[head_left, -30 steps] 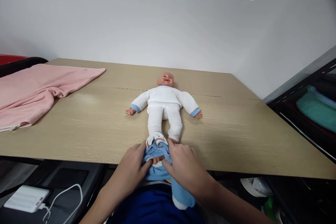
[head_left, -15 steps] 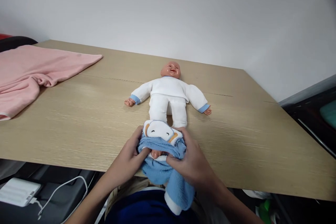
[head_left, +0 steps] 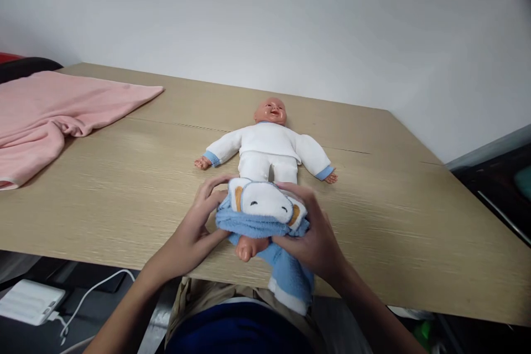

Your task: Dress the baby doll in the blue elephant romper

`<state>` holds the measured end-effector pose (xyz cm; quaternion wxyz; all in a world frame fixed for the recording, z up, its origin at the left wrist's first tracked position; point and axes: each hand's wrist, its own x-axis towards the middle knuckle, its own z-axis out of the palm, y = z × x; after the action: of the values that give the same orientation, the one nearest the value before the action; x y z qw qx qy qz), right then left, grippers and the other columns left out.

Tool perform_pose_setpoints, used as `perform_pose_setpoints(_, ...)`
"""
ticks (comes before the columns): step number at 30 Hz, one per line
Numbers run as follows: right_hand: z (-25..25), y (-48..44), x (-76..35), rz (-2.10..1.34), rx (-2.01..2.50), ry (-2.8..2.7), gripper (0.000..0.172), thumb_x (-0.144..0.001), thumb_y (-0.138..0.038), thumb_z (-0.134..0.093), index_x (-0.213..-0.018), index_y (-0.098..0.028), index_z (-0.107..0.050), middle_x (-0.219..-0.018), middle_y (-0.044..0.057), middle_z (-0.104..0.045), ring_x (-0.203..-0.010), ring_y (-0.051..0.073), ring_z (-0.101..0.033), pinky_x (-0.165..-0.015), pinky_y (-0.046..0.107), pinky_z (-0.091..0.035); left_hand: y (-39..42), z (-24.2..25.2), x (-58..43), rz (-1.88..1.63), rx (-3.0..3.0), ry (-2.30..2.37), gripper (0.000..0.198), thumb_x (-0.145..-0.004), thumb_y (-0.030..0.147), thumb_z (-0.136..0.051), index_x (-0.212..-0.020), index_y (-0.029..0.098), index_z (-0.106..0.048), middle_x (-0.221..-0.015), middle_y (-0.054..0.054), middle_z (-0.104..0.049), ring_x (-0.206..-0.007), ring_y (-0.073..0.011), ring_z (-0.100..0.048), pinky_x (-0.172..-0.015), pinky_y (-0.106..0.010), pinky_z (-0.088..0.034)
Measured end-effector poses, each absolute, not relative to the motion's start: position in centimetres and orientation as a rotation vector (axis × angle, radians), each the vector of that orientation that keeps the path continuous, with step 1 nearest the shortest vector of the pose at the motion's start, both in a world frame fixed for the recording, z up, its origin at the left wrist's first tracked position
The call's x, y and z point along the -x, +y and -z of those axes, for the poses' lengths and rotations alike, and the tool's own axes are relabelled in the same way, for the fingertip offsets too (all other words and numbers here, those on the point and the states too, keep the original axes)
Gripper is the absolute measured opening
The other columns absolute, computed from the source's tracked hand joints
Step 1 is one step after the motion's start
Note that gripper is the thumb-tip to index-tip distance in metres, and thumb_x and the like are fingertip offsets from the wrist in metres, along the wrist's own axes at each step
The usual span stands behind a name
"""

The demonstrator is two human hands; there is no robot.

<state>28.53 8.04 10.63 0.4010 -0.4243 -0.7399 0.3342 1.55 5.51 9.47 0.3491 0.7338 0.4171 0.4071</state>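
A baby doll in a white top and white leggings lies on its back, head away from me, arms spread. Blue fleece pants with a white and orange animal patch are bunched around its lower legs. My left hand grips the bunched cloth at its left side, thumb below and fingers above. On the right side my right hand pinches the same cloth. A doll foot pokes out under the bunched edge between my hands. One pant leg hangs over the table's near edge.
The wooden table stands against a pale wall. A pink cloth lies at the left. Below the near edge, at lower left, a white power bank with a white cable rests on a dark surface. Dark objects stand beyond the right edge.
The bunched pants have moved up the doll's legs, away from me, along with both hands. More of the doll's foot now shows below the cloth.
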Motion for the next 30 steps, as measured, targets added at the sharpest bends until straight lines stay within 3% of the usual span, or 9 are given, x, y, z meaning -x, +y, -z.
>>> perform_pose_setpoints(4,-10.5,9.7,-28.4,-1.045,1.082,-1.921,0.003,-0.084,-0.021,-0.074,-0.085,-0.021,-0.072,-0.079,-0.001,-0.075,-0.073,0.019,-0.068,-0.070,0.031,-0.054,6.6,-9.2,-1.3,-1.050,-1.678,1.052,0.041,-0.108,0.032,-0.063,-0.148,0.031,-0.058,-0.152,-0.006,-0.060,-0.137,-0.0273,-0.057,-0.116,-0.035,-0.045)
perform_pose_setpoints(9,-11.4,12.6,-28.7,-1.500,1.083,-1.940,0.037,-0.087,-0.052,-0.084,-0.108,-0.022,-0.078,-0.111,0.006,-0.083,-0.102,0.028,-0.076,-0.090,0.041,-0.062,8.9,-8.9,-0.9,-0.985,-1.545,1.083,0.037,-0.105,0.042,-0.067,-0.136,0.022,-0.064,-0.139,-0.008,-0.070,-0.128,-0.0291,-0.063,-0.114,-0.038,-0.048)
perform_pose_setpoints(15,-12.5,12.2,-29.4,-1.134,1.171,-2.117,0.081,-0.079,-0.061,-0.091,-0.146,-0.025,-0.061,-0.140,0.012,-0.072,-0.124,0.036,-0.068,-0.107,0.050,-0.056,9.8,-10.0,1.3,-0.757,-1.555,0.994,0.058,-0.095,0.047,-0.081,-0.145,0.026,-0.061,-0.153,-0.009,-0.064,-0.141,-0.0329,-0.058,-0.121,-0.042,-0.045)
perform_pose_setpoints(16,-12.6,11.9,-29.7,-1.127,1.127,-2.161,0.077,-0.082,-0.060,-0.089,-0.145,-0.025,-0.062,-0.138,0.011,-0.073,-0.123,0.035,-0.068,-0.106,0.049,-0.056,9.7,-10.0,1.7,-0.723,-1.544,0.996,0.061,-0.093,0.047,-0.082,-0.146,0.027,-0.060,-0.155,-0.008,-0.062,-0.143,-0.0332,-0.057,-0.122,-0.043,-0.045)
perform_pose_setpoints(19,-12.3,11.4,-31.2,-1.203,1.053,-2.140,0.042,-0.098,-0.057,-0.073,-0.125,-0.025,-0.072,-0.117,0.007,-0.075,-0.108,0.028,-0.069,-0.098,0.041,-0.056,9.2,-9.5,2.8,-0.658,-1.500,0.984,0.060,-0.089,0.048,-0.086,-0.141,0.028,-0.062,-0.146,-0.007,-0.066,-0.139,-0.0338,-0.059,-0.119,-0.047,-0.047)
perform_pose_setpoints(22,-11.4,11.3,-32.5,-1.392,1.046,-1.841,0.031,-0.101,-0.053,-0.071,-0.110,-0.024,-0.074,-0.103,0.003,-0.072,-0.098,0.022,-0.067,-0.088,0.033,-0.054,9.2,-9.1,3.6,-0.673,-1.496,0.925,0.056,-0.083,0.053,-0.090,-0.126,0.025,-0.066,-0.125,-0.005,-0.069,-0.125,-0.0317,-0.064,-0.109,-0.044,-0.053)
perform_pose_setpoints(25,-10.4,10.9,-32.9,-1.626,0.952,-1.488,0.034,-0.093,-0.054,-0.082,-0.112,-0.026,-0.075,-0.109,0.002,-0.074,-0.104,0.021,-0.068,-0.094,0.031,-0.054,9.3,-9.8,4.2,-0.688,-1.585,0.931,0.048,-0.093,0.059,-0.079,-0.124,0.026,-0.065,-0.123,-0.006,-0.066,-0.121,-0.0293,-0.063,-0.105,-0.041,-0.053)
perform_pose_setpoints(28,-10.2,10.3,-32.2,-1.792,0.833,-1.289,0.048,-0.085,-0.053,-0.089,-0.124,-0.031,-0.074,-0.126,0.002,-0.075,-0.117,0.022,-0.069,-0.103,0.033,-0.053,9.3,-12.0,3.5,-0.695,-1.771,1.056,0.042,-0.106,0.057,-0.060,-0.140,0.032,-0.059,-0.145,-0.008,-0.060,-0.136,-0.0303,-0.055,-0.115,-0.044,-0.046)
perform_pose_setpoints(30,-10.4,10.1,-31.7,-1.824,0.798,-1.275,0.056,-0.084,-0.050,-0.091,-0.133,-0.033,-0.070,-0.135,0.003,-0.073,-0.124,0.022,-0.068,-0.107,0.034,-0.053,9.5,-14.2,1.9,-0.704,-1.918,1.110,0.055,-0.101,0.057,-0.069,-0.149,0.036,-0.052,-0.159,-0.006,-0.051,-0.148,-0.0322,-0.046,-0.122,-0.046,-0.039)
